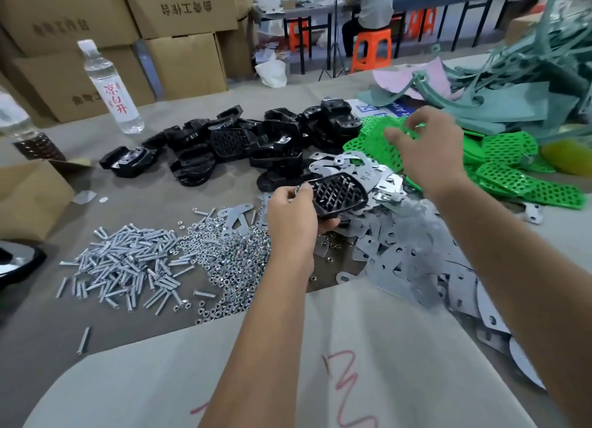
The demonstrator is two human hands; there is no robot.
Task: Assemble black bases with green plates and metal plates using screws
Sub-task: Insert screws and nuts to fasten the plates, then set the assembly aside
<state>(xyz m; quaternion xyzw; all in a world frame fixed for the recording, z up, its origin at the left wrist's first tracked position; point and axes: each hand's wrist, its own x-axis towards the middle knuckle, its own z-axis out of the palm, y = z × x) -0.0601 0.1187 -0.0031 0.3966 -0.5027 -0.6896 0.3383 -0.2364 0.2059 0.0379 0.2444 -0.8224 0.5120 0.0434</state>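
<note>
My left hand (293,217) grips a black base (339,193) with its ribbed grid side up, just above the metal plates (400,245). Something small and metallic shows between its fingertips. My right hand (423,149) reaches into the pile of green perforated plates (509,168) and pinches the edge of one green plate (376,139). A heap of black bases (243,142) lies behind. Screws (128,264) and nuts (230,264) are spread at the left of my left arm.
A water bottle (109,88) stands at the back left beside cardboard boxes (179,43). A small open box (28,197) sits at the left edge. Green and pink sheet scraps (499,97) pile up at the back right. A person sits on an orange stool (373,48) far behind.
</note>
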